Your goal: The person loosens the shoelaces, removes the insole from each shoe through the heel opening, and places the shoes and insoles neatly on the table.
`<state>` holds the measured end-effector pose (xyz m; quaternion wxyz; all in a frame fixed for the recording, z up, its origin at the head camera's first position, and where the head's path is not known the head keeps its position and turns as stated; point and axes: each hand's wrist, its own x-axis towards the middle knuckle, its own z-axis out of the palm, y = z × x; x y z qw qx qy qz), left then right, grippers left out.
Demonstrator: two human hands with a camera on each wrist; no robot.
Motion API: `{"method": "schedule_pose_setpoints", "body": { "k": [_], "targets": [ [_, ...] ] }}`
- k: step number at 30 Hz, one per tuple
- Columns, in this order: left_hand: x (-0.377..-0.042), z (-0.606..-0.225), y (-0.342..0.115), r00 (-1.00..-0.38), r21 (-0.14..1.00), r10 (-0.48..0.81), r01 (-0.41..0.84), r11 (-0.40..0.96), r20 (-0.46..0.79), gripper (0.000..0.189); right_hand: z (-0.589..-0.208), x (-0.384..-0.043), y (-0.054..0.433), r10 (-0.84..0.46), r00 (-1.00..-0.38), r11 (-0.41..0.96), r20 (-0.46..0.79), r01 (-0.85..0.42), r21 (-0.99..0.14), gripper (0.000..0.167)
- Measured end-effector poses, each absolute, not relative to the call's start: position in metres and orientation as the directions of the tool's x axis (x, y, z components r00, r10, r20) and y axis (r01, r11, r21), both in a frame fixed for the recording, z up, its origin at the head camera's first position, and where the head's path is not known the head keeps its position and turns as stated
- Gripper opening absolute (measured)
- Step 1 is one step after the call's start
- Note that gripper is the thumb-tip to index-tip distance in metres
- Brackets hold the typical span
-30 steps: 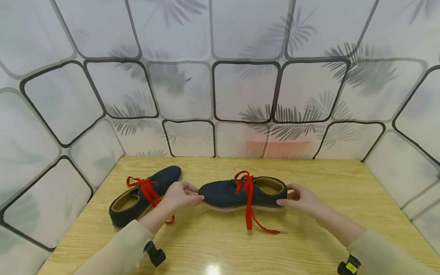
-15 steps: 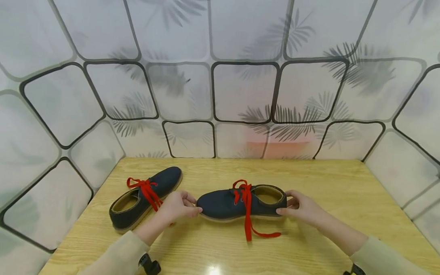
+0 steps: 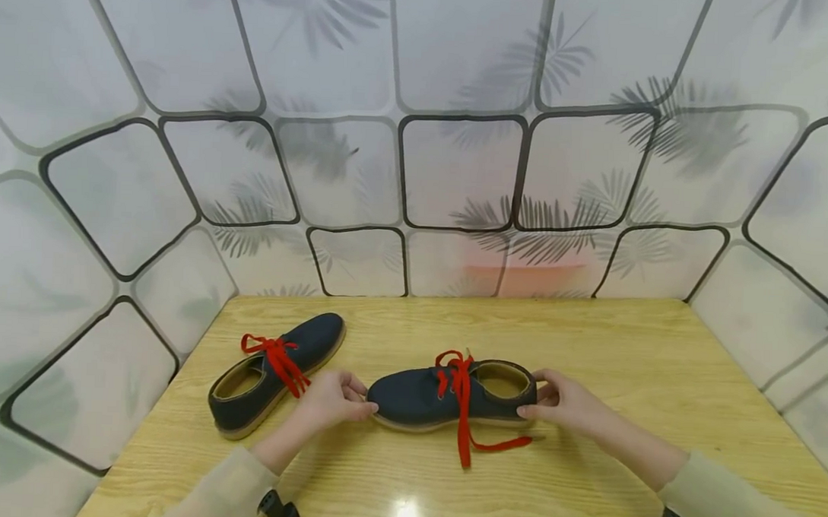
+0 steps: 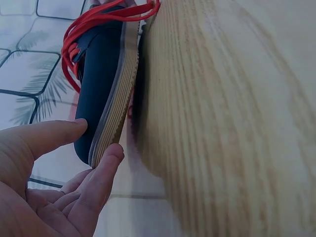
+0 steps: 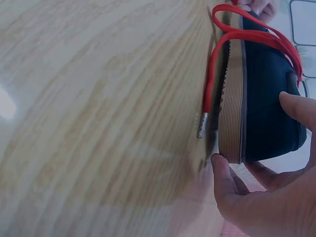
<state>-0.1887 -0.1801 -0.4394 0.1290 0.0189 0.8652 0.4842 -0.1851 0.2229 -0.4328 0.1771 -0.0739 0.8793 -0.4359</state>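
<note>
A dark blue lace-up shoe lies lengthwise between my hands, toe to the left. My left hand pinches the toe, its thumb against the upper and a finger at the sole's tip. At the heel my right hand grips the back, with the thumb on the upper and fingertips by the sole. Red laces hang over the near side, one end trailing on the tabletop. The sole is close to the wood; whether it fully touches I cannot tell.
The matching blue shoe stands at the left of the wooden table, angled, its red laces tied in a bow. Patterned curtain-like walls enclose the table at the back and both sides.
Both hands have brought the held shoe nearer to me and lower in the head view, keeping their grip on toe and heel. The other shoe has stayed in place.
</note>
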Motion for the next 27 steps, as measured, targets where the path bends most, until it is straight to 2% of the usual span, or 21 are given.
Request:
{"method": "schedule_pose_setpoints", "body": {
  "k": [7,18,27],
  "targets": [
    [-0.1879,-0.451,-0.1828,-0.961,0.845,0.189,-0.071,0.529,-0.2,0.029,-0.4391,-0.1836,0.2238,-0.311,-0.921,0.592,-0.233,0.004,-0.806,0.081],
    [-0.1862,-0.447,-0.1845,-0.968,0.778,0.2,0.008,0.629,-0.151,0.031,-0.439,-0.184,0.2229,-0.323,-0.923,0.612,-0.208,-0.037,-0.79,0.082],
    [-0.1872,-0.4487,-0.1829,-0.979,0.736,0.19,0.071,0.674,-0.079,0.032,-0.439,-0.1861,0.2208,-0.359,-0.923,0.631,-0.139,-0.131,-0.765,0.07]
  ]
}}
